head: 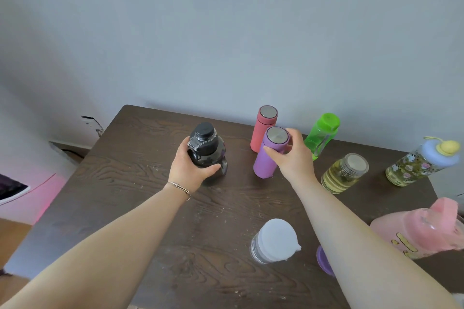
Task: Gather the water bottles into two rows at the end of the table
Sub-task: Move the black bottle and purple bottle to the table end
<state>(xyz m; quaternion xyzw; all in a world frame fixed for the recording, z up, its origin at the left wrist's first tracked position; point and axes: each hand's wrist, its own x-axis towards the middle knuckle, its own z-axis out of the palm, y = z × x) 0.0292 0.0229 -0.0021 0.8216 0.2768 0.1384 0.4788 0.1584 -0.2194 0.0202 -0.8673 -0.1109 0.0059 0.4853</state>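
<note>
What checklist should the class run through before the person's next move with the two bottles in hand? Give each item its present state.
1. Left hand has a firm wrap on the black bottle: ok.
2. Right hand grips the purple bottle near its cap: ok.
3. Both held bottles upright: the black one ok; the purple one leans, though the wide lens may add to this: cannot tell.
4. Purple bottle clear of the red bottle behind it: cannot tell, they overlap in this view.
5. Bare table near the far edge for a row: ok.
6. All caps closed: cannot tell.
</note>
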